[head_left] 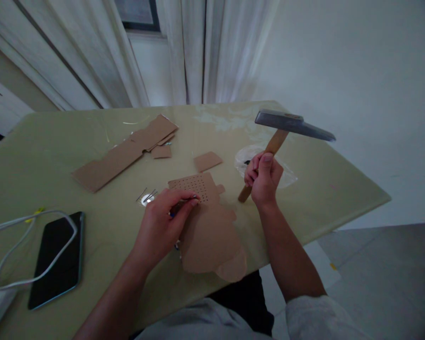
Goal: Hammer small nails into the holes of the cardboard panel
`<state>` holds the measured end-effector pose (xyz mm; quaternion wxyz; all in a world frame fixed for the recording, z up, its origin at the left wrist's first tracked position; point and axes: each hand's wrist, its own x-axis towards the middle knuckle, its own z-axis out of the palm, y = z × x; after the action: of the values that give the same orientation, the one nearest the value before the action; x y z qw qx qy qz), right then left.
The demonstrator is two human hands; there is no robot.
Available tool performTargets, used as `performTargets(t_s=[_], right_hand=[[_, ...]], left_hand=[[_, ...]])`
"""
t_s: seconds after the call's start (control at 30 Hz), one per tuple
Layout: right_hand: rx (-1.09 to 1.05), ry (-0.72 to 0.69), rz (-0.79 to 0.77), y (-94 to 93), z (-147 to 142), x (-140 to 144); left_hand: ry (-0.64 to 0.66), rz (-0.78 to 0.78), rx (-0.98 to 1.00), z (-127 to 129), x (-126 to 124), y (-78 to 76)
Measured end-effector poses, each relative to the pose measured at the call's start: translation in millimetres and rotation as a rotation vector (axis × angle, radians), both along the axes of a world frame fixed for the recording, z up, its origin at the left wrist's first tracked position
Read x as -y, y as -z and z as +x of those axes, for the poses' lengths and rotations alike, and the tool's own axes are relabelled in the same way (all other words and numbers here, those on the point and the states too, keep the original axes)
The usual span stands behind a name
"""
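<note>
My right hand [264, 177] is wrapped round the wooden handle of a hammer [279, 122], raised above the table with its dark metal head up. My left hand [168, 215] is closed in a pinch over a cardboard piece [210, 236]. Between thumb and forefinger shows the tip of what looks like a nail, mostly hidden by the fingers. Rows of small holes mark the upper part of the cardboard, close to the fingertips. Several loose nails [148, 195] lie on and around a small white disc, left of my left hand.
A long cardboard strip [125, 153] and smaller scraps [208, 161] lie farther back. Behind my right hand is a clear plastic bag [286, 175]. A dark tablet [58, 259] with a white cable [53, 269] across it lies at left. The table edge [354, 212] slants at right.
</note>
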<state>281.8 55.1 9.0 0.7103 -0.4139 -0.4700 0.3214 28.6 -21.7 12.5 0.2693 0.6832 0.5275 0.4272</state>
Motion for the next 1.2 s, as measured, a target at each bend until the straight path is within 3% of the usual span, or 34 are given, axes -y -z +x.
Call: performTargets(t_s=[1.2], right_hand=[[-0.008,-0.003,0.008,-0.4,-0.1,1.0]], left_hand=[[0.028,0.022,0.005,-1.2,1.6,0.3]])
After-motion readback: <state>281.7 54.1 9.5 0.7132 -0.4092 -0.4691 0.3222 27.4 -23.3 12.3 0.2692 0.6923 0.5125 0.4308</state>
